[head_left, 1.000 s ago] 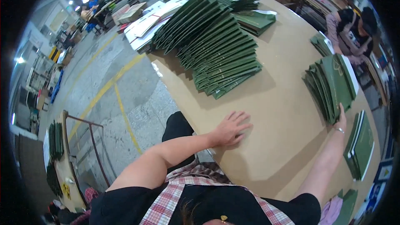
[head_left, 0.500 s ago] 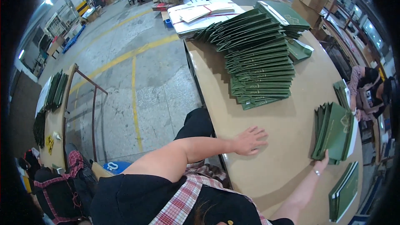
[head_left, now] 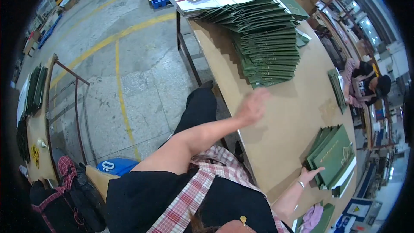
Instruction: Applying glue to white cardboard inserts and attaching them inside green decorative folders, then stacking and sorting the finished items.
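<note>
At the centre of the frame the person's left hand [head_left: 253, 105] hangs open and blurred over the brown table [head_left: 276, 133], holding nothing, its fingers reaching toward the near end of the long fanned row of green folders [head_left: 263, 30] that runs to the upper middle of the picture. At the lower right, the right hand [head_left: 311, 175] lies flat with fingers spread against the edge of a small stack of green folders [head_left: 334, 155], pressing on it rather than gripping. Judging by the piles, only a small share has been gathered at the lower right, while the long row remains to be worked through. A thin set of folders [head_left: 337, 88] stands at the right edge, beside a seated co-worker [head_left: 366, 84].
</note>
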